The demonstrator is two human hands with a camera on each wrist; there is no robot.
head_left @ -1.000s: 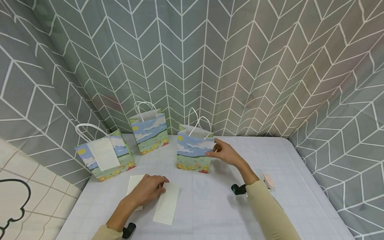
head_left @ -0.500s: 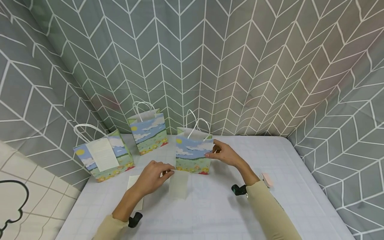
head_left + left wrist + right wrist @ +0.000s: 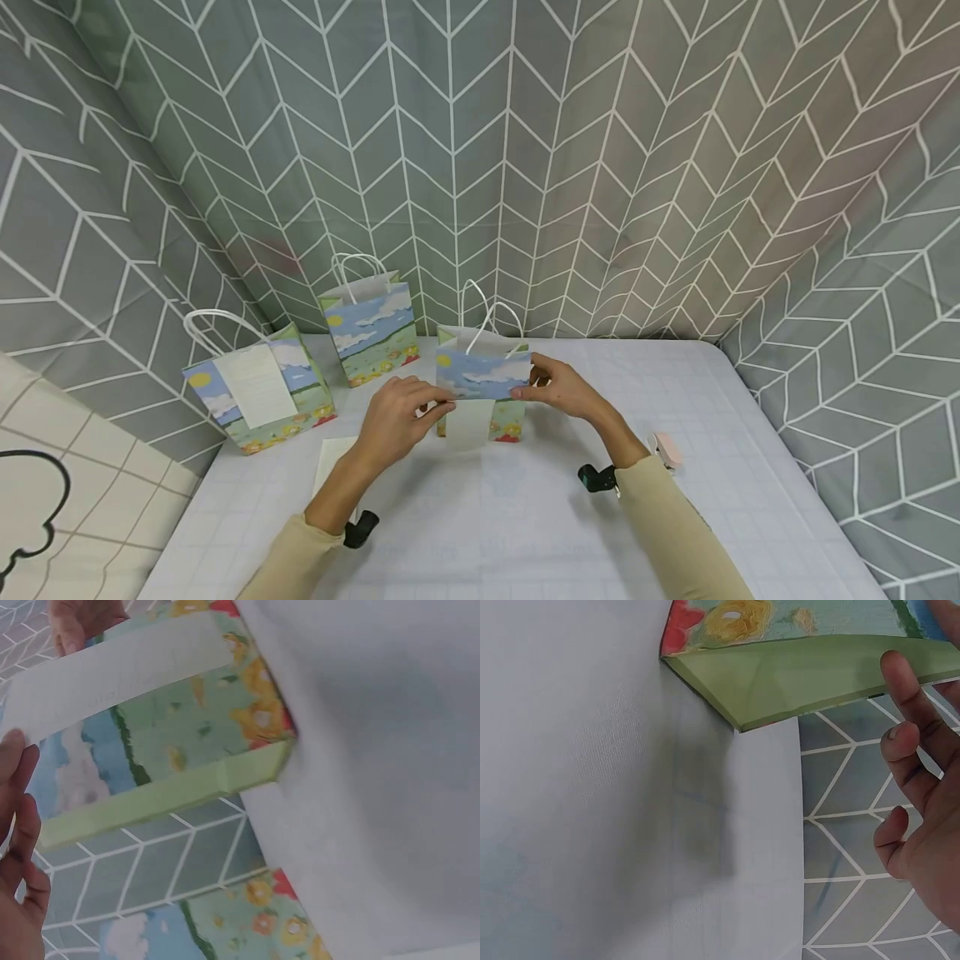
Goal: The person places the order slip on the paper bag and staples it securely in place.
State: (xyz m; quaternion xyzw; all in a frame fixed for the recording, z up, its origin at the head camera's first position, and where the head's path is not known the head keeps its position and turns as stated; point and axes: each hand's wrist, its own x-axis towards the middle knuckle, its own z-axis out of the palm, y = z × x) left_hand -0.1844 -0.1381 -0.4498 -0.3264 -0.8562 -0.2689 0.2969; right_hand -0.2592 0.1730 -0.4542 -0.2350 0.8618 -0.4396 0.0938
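My left hand (image 3: 401, 421) pinches the top edge of a white paper strip (image 3: 468, 425) between thumb and fingers. The strip hangs in front of a small paper gift bag (image 3: 483, 375) with a sky-and-meadow print and white handles. In the left wrist view the strip (image 3: 120, 671) overlaps the bag's printed front (image 3: 172, 727). My right hand (image 3: 566, 390) grips the bag's right side, thumb on the front; the right wrist view shows fingers along the green side panel (image 3: 802, 682).
A matching bag (image 3: 217, 400) at left carries a white strip (image 3: 257, 386) on its front. Another bag (image 3: 375, 325) stands behind. A further white strip (image 3: 332, 458) lies partly under my left forearm. By the right sleeve is a pinkish object (image 3: 667, 450). A patterned curtain (image 3: 585, 167) backs the table.
My left hand has lifted the paper strip off the table and carried it right and away from me to the bag's front. My right hand keeps its grip; the bag tilts slightly.
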